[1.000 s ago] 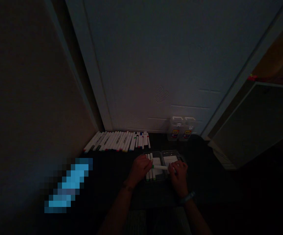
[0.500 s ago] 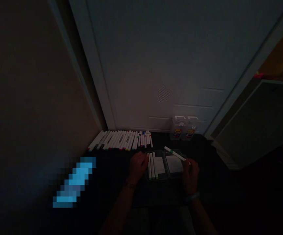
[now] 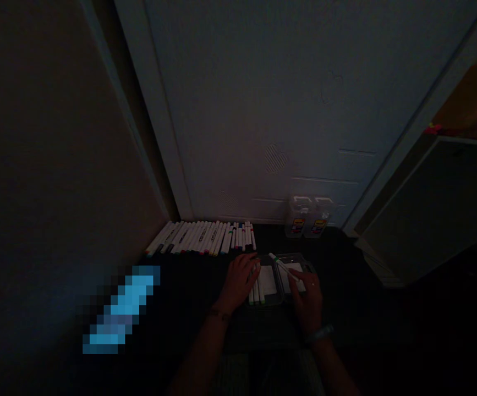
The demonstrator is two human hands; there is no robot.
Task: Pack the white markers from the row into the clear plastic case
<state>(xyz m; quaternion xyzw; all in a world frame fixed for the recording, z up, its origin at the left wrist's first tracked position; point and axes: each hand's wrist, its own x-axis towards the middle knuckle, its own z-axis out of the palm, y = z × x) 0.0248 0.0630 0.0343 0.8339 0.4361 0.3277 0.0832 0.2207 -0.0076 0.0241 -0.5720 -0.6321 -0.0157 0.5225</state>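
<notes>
White slim marker with green band (image 3: pixel 281 264): pinched by its near end in R hand (image 3: pixel 297 278), pointing up-left from fingertips, over clear plastic hinged case (image 3: pixel 278 283). Vs. a moment ago it's shifted L, i.e. nearer the three white green-tipped pens (image 3: pixel 256 291). L hand (image 3: pixel 240 278) now over their far ends; can't tell if gripping.

In my right hand (image 3: pixel 309 297), a white marker (image 3: pixel 283 266) shows a green band; at my left hand (image 3: pixel 238 281), white pens (image 3: pixel 256 292) end in green. Beyond my left, a row of white markers (image 3: pixel 201 238) carries red, yellow and green tips; a striped heart (image 3: pixel 275 159) marks the grey panel (image 3: pixel 246 99).
</notes>
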